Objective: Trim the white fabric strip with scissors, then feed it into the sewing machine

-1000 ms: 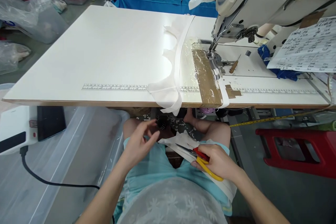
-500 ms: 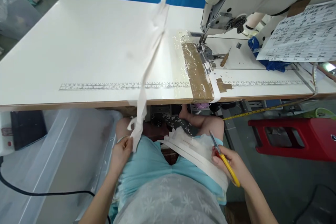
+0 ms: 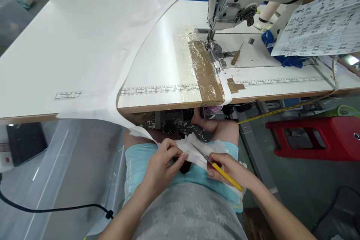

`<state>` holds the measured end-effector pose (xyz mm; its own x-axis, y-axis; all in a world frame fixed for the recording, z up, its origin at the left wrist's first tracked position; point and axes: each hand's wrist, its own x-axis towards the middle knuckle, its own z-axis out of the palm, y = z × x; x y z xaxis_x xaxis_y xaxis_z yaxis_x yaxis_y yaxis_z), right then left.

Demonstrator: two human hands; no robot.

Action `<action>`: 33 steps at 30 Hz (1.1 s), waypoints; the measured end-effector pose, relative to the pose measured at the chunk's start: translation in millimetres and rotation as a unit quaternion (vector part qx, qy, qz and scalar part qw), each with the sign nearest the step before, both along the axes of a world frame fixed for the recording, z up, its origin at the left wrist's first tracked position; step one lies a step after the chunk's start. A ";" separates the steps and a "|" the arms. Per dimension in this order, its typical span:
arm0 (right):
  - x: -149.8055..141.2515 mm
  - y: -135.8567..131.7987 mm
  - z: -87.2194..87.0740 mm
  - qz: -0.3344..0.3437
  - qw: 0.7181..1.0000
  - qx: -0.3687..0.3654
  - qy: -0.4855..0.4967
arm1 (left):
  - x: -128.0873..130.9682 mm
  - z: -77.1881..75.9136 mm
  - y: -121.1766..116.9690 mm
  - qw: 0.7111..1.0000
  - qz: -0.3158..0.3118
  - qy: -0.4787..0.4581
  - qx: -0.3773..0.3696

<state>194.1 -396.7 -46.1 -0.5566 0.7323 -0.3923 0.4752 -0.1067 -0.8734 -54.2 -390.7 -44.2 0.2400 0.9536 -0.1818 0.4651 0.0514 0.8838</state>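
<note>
My left hand [image 3: 165,161] is closed in a pinch over my lap, thumb and fingers on the edge of a thin white fabric piece [image 3: 104,97]. That piece drapes from the table top down over the front edge to my fingers. My right hand [image 3: 232,168] is wrapped round yellow-handled scissors [image 3: 227,177], their metal blades pointing up and left. Beneath the blades, a gathered white strip [image 3: 194,153] lies across my thighs, running under my right hand. How far that strip joins the draped piece I cannot tell.
A sewing machine [image 3: 239,0] stands on the white table [image 3: 157,67], with a wooden-handled awl [image 3: 236,57] by its needle. A clear plastic bin [image 3: 75,172] is at my left, a red stool [image 3: 312,138] at my right. A written sheet [image 3: 317,26] hangs by the machine.
My left hand has moved right, towards the scissors. The white fabric, earlier a narrow hanging strip in the air, now spreads over the table. My right hand has moved left with the scissors.
</note>
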 end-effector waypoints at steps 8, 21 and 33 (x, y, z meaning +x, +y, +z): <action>-5.0 20.6 -9.8 0.083 0.996 0.023 -0.030 | -5.1 0.5 0.6 0.946 0.025 -0.218 -0.240; -16.2 32.6 1.4 0.140 0.982 0.085 -0.096 | -11.2 -2.6 5.0 0.898 0.059 -0.292 -0.325; -19.9 29.7 -0.3 0.117 0.966 0.149 -0.178 | -16.4 -6.5 6.2 0.892 0.059 -0.308 -0.325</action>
<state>174.2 -367.0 -46.4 -0.5894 0.7128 -0.3801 0.7315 0.2714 -0.6255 -70.6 -384.6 -50.6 0.3907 0.7195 -0.5741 -0.1420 0.6634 0.7347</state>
